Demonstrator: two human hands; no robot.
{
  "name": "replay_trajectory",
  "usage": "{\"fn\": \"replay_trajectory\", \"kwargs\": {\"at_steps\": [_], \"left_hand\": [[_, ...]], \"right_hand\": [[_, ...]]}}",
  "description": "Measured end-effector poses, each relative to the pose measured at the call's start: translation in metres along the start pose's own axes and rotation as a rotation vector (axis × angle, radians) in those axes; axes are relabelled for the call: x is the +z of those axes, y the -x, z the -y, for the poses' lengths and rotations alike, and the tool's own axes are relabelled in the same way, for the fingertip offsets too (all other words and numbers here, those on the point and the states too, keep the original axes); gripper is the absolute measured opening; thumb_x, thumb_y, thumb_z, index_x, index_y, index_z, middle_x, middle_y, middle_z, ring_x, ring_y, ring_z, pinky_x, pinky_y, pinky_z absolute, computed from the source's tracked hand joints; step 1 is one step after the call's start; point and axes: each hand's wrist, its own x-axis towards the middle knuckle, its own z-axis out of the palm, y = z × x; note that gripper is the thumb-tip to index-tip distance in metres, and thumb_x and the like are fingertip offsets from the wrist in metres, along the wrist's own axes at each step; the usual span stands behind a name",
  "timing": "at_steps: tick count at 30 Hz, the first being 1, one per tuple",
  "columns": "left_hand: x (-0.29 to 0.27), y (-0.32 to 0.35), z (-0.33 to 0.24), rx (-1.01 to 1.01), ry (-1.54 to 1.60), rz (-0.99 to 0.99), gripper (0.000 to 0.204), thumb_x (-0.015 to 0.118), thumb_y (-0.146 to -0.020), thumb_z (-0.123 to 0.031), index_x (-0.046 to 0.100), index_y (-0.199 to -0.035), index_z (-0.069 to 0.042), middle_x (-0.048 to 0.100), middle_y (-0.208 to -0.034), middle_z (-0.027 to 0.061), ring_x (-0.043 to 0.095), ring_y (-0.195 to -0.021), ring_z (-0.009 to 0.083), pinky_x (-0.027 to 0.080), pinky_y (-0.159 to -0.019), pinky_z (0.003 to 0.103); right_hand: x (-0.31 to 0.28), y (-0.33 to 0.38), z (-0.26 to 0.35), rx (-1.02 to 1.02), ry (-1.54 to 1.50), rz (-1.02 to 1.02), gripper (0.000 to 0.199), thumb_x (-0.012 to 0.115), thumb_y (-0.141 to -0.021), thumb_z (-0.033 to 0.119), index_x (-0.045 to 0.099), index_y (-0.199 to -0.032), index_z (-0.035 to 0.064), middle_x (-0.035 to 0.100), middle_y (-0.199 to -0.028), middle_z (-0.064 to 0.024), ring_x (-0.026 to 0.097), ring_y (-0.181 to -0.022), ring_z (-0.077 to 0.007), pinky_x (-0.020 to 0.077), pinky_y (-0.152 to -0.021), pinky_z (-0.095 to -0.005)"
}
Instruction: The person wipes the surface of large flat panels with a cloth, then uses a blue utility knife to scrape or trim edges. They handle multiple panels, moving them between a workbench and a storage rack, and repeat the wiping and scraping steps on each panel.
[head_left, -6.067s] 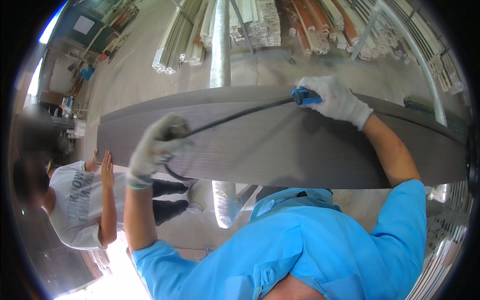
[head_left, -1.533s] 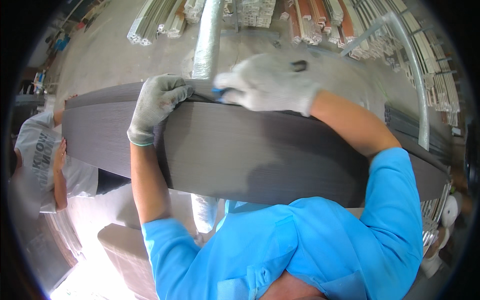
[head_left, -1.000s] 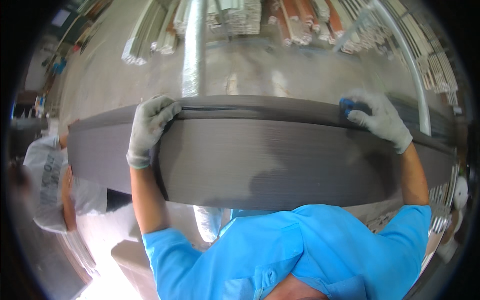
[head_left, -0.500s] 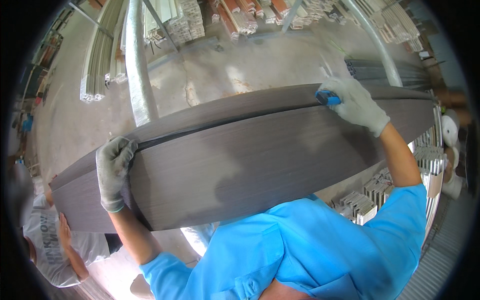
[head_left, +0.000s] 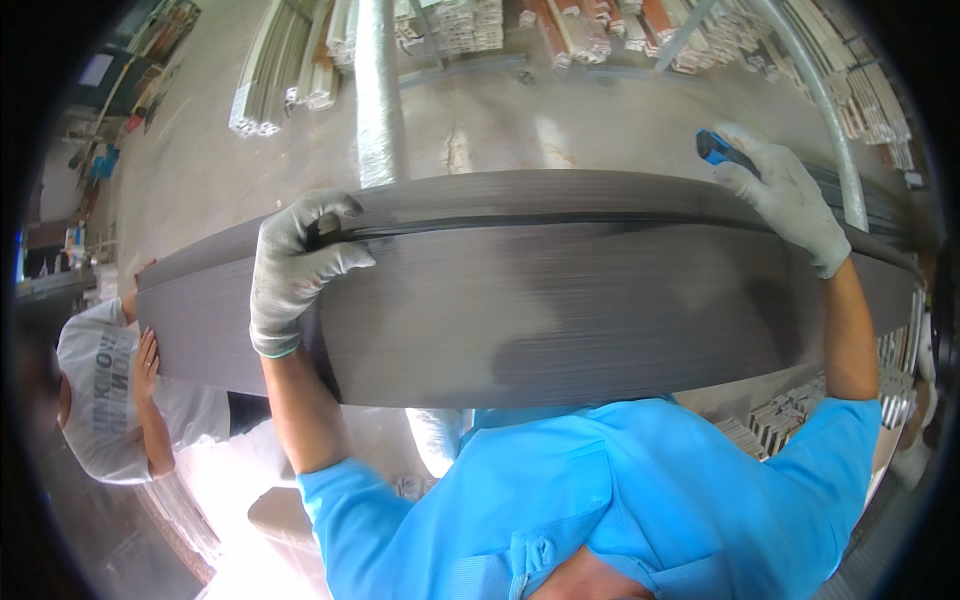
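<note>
A long dark grey wood-grain board (head_left: 450, 300) lies across in front of me, with a black groove or strip (head_left: 540, 218) running lengthwise near its far side. My left hand (head_left: 295, 265), in a grey-white glove, rests on the board's left part. Its thumb and fingers are apart on either side of the strip's end. My right hand (head_left: 795, 195), also gloved, is closed round a blue-and-black tool (head_left: 714, 147) that looks like a utility knife; no blade can be made out. This hand is over the board's far edge at the right.
At the left end, a co-worker in a light printed shirt (head_left: 100, 390) has a hand (head_left: 146, 365) against the board. Wrapped posts (head_left: 377, 110) rise beyond it. Stacks of long profiles (head_left: 265, 85) lie at the back, more bundles (head_left: 790, 415) at the near right.
My right hand has lifted the tool away from the strip, toward the far edge. My left hand has opened its fingers. The whole view has shifted, moving the scene rightward.
</note>
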Motion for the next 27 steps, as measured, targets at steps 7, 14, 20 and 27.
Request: {"fn": "replay_trajectory", "kwargs": {"at_steps": [7,14,20,27], "left_hand": [[0.008,-0.005,0.004,0.117,-0.252,-0.064,0.012,0.078,-0.083,-0.001,0.070,-0.090,0.003,0.059,-0.076,0.0039,0.054,-0.066,0.0135,0.044,-0.062,0.028],[0.006,-0.012,0.006,0.142,-0.368,-0.035,0.012,0.076,-0.083,0.000,0.064,-0.081,0.003,0.053,-0.071,0.0047,0.045,-0.063,0.0158,0.038,-0.061,0.029],[0.005,-0.013,0.010,-0.032,-0.306,-0.052,0.019,0.075,-0.082,0.001,0.058,-0.074,0.001,0.044,-0.069,0.0013,0.040,-0.065,0.0124,0.034,-0.059,0.029],[0.001,-0.018,0.010,0.076,-0.365,0.016,0.028,0.079,-0.081,-0.006,0.054,-0.072,0.000,0.045,-0.071,0.0020,0.042,-0.067,0.0144,0.035,-0.062,0.030]], "right_hand": [[0.001,0.003,-0.017,-0.100,-0.144,-0.077,0.056,0.061,-0.098,0.046,0.060,-0.140,0.0092,0.067,-0.128,-0.0161,0.063,-0.119,-0.0301,0.0465,-0.105,-0.0398],[-0.001,0.019,-0.024,-0.068,-0.170,0.027,0.037,0.070,-0.091,0.027,0.068,-0.121,0.0053,0.071,-0.107,-0.0147,0.068,-0.098,-0.0299,0.0510,-0.090,-0.0375],[0.008,0.026,-0.045,-0.215,-0.045,-0.024,0.033,0.079,-0.083,0.023,0.074,-0.111,0.0074,0.072,-0.096,-0.0114,0.068,-0.088,-0.0279,0.0518,-0.081,-0.0381],[0.034,0.001,-0.027,-0.404,-0.176,-0.086,0.030,0.081,-0.081,0.018,0.075,-0.109,0.0098,0.072,-0.088,-0.0076,0.069,-0.080,-0.0256,0.0520,-0.069,-0.0368]]}}
